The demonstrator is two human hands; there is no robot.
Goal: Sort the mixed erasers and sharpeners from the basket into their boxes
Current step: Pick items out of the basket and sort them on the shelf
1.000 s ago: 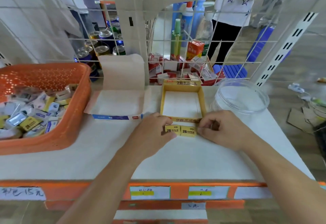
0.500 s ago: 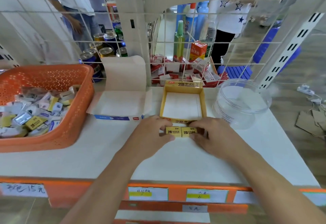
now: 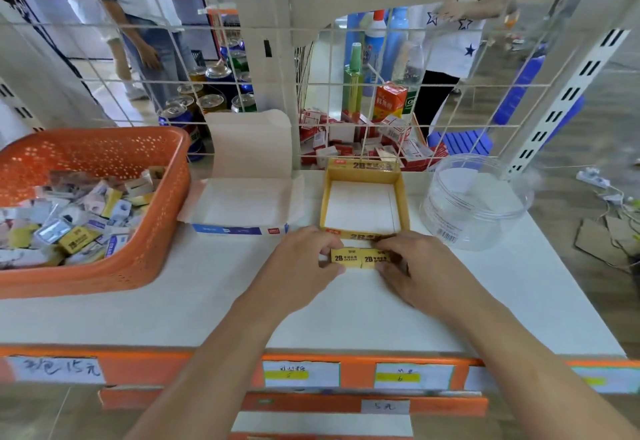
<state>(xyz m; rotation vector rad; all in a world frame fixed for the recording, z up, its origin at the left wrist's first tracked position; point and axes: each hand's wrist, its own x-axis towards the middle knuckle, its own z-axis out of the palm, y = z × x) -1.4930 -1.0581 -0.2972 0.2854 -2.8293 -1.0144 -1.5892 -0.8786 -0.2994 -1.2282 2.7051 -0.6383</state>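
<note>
**Pinching two yellow erasers [image 3: 360, 259] end to end in front of the yellow box [image 3: 401, 197]**

Just right of the frame's centre, the left hand [image 3: 304, 263] and the right hand [image 3: 420, 268] meet low over the white surface [image 3: 207, 297]. Each hand pinches one small eraser marked 2B. The left hand's fingers [image 3: 327, 244] curl round the outer end of one, and the right hand's fingers [image 3: 389, 268] curl round the outer end of the other. The two erasers touch at their inner ends, labels up, in one straight row. Whether they rest on the surface or hang just above it cannot be told.

The pair sits just below the front wall of the yellow box, which stands open at centre right. Left of it stands an open white box [image 3: 242, 230] with its lid raised. A clear round jar [image 3: 478, 204] stands at the right of the yellow box. At the left edge of the frame, well apart from the hands, an orange basket [image 3: 162, 218] holds a mixed heap of small erasers and sharpeners [image 3: 79, 218].
</note>
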